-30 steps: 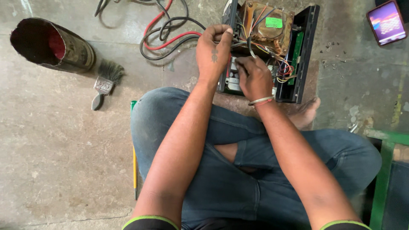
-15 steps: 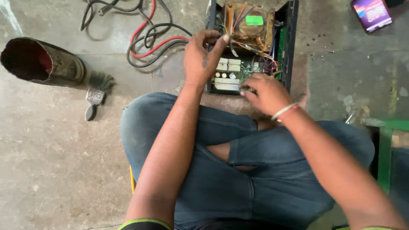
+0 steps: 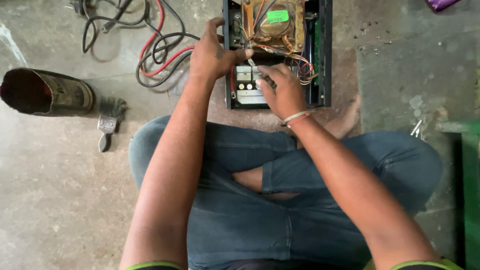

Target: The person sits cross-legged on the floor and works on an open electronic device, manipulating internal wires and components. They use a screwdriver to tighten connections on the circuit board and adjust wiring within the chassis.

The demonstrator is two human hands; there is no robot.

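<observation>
An opened black electronics case (image 3: 326, 60) lies on the concrete floor in front of my crossed legs. Inside it sit a copper-wound transformer (image 3: 272, 22) with a green label, coloured wires and a white circuit section (image 3: 247, 82). My left hand (image 3: 212, 52) grips the case's left wall, thumb reaching inside toward the wires. My right hand (image 3: 282, 90) rests on the lower part of the board, fingers curled over the components; whether it holds anything is hidden.
Red and black cables (image 3: 155, 50) coil on the floor left of the case. A dark open-ended cylinder (image 3: 47, 92) lies at far left, with a small paintbrush (image 3: 107, 125) beside it. Loose screws (image 3: 372, 35) lie right of the case. A green frame (image 3: 467, 165) stands at right.
The view has shifted, so the case sits higher in frame. My right hand moved down off the transformer wiring to the lower board. My left hand stayed on the case's left wall.
</observation>
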